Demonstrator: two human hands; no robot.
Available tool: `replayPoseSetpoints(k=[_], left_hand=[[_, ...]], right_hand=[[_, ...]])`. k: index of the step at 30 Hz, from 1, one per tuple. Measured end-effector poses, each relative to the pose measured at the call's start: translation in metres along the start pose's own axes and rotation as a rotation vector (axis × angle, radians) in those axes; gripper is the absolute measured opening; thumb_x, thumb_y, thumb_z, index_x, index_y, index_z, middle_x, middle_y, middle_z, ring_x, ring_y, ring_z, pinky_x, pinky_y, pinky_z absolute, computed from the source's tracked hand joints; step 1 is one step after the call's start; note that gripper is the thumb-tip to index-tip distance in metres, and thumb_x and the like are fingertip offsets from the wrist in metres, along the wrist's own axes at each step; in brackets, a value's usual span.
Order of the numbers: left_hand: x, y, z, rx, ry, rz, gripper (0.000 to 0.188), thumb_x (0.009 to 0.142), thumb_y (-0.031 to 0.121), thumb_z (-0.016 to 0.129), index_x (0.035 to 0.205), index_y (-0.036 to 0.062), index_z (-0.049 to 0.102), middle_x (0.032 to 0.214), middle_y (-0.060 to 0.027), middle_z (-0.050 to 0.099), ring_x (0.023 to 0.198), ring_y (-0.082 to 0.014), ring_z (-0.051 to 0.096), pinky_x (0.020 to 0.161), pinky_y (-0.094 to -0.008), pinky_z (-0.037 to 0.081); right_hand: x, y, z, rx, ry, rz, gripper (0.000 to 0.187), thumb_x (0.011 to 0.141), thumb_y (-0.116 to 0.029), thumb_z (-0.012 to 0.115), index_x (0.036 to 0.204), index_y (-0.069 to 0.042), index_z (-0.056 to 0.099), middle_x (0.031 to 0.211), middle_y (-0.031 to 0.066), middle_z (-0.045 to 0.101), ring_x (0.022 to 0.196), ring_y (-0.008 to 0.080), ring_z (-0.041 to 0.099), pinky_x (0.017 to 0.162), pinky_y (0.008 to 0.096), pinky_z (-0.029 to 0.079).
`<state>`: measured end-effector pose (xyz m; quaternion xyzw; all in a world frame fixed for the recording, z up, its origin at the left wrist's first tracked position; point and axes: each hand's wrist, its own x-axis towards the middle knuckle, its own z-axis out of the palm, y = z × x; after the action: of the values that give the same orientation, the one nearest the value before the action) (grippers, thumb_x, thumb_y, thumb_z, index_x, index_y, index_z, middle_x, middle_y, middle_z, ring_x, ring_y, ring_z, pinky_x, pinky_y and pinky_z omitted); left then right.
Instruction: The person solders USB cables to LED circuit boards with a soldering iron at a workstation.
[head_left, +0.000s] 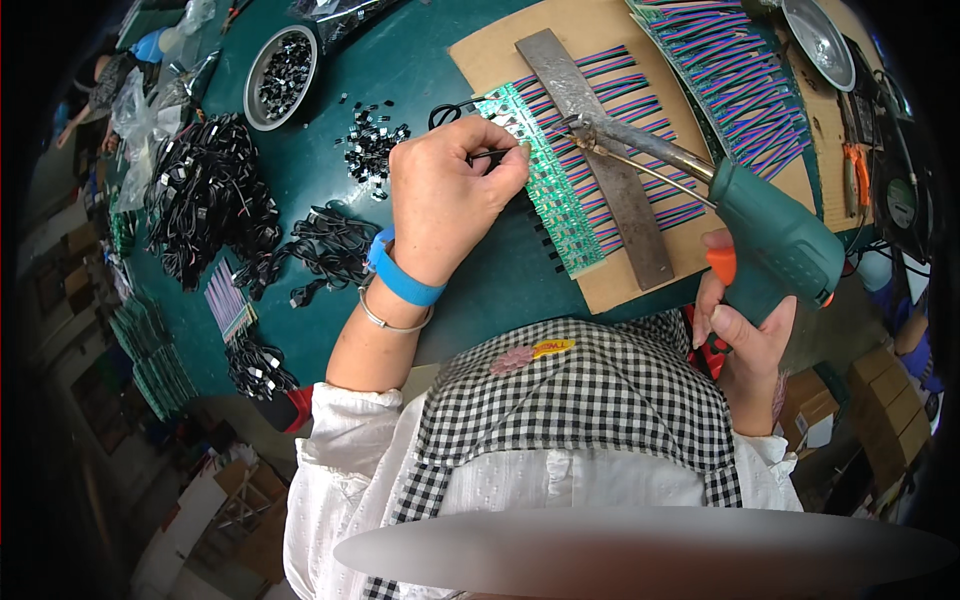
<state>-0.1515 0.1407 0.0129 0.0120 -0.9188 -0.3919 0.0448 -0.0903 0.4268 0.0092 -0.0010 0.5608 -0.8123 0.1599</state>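
Observation:
My right hand (745, 335) is wrapped round the grip of a green soldering gun (775, 225) with an orange trigger. Its metal tip reaches left over a flat steel bar (630, 200), close to a panel of small green circuit boards (555, 190). At the panel's left edge, my left hand (445, 185) pinches a thin black cable (487, 154), whose end is partly hidden by the fingers. Striped ribbon wires (625, 85) run rightward from the boards, pressed under the bar. Panel, wires and bar lie on a brown cardboard sheet (490, 50).
Small black connectors (372, 150) lie loose left of my left hand, with more in a round metal bowl (283, 78). Piles of black cables (205, 190) cover the table's left. Another wired panel (735, 80) lies far right, near a metal dish (820, 45) and orange-handled pliers (857, 175).

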Motion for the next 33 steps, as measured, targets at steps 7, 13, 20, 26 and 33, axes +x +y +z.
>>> replayPoseSetpoints(k=[7,13,20,26,33], left_hand=[[-0.002,0.004,-0.011,0.057,-0.044,-0.016,0.011,0.074,0.01,0.075,0.08,0.0016,0.07,0.057,-0.0006,0.055,0.051,-0.0073,0.048,0.049,-0.0222,0.04],[-0.039,-0.004,-0.041,0.047,-0.021,-0.009,0.027,0.073,0.004,0.077,0.097,0.0004,0.067,0.079,-0.0095,0.069,0.067,-0.0155,0.067,0.062,-0.0264,0.054],[-0.088,-0.035,-0.091,-0.181,0.118,-0.241,0.035,0.083,-0.003,0.068,0.118,-0.0015,0.062,0.099,-0.0101,0.069,0.092,-0.0134,0.065,0.077,-0.0251,0.054],[-0.087,-0.063,-0.102,0.372,0.226,-0.046,0.018,0.076,-0.004,0.069,0.092,0.0048,0.071,0.093,-0.0053,0.069,0.088,-0.0206,0.063,0.077,-0.0306,0.05],[-0.077,-0.086,-0.102,0.687,-0.042,0.127,0.031,0.072,-0.003,0.066,0.1,0.0103,0.066,0.099,-0.0042,0.062,0.106,-0.0272,0.051,0.095,-0.0424,0.037]], right_hand=[[0.003,-0.004,0.01,-0.044,0.082,-0.05,0.066,0.077,-0.016,0.071,0.126,0.016,0.038,0.066,0.0104,0.053,0.046,0.0152,0.051,0.042,0.0239,0.043],[-0.004,-0.006,0.003,0.007,0.028,-0.058,0.063,0.075,-0.008,0.065,0.126,0.017,0.036,0.079,0.0179,0.059,0.051,0.0159,0.053,0.043,0.0242,0.044],[-0.005,0.006,-0.001,0.013,-0.032,-0.172,0.064,0.077,-0.008,0.064,0.129,0.015,0.035,0.064,0.0098,0.049,0.047,0.0145,0.047,0.042,0.0234,0.043],[-0.005,0.005,0.002,-0.006,-0.047,-0.173,0.064,0.078,-0.008,0.065,0.13,0.015,0.035,0.067,0.0102,0.051,0.047,0.0142,0.047,0.042,0.0226,0.043],[-0.009,0.008,-0.002,-0.011,-0.063,-0.197,0.064,0.078,-0.009,0.066,0.128,0.015,0.035,0.069,0.0105,0.052,0.047,0.0141,0.047,0.041,0.0227,0.043]])
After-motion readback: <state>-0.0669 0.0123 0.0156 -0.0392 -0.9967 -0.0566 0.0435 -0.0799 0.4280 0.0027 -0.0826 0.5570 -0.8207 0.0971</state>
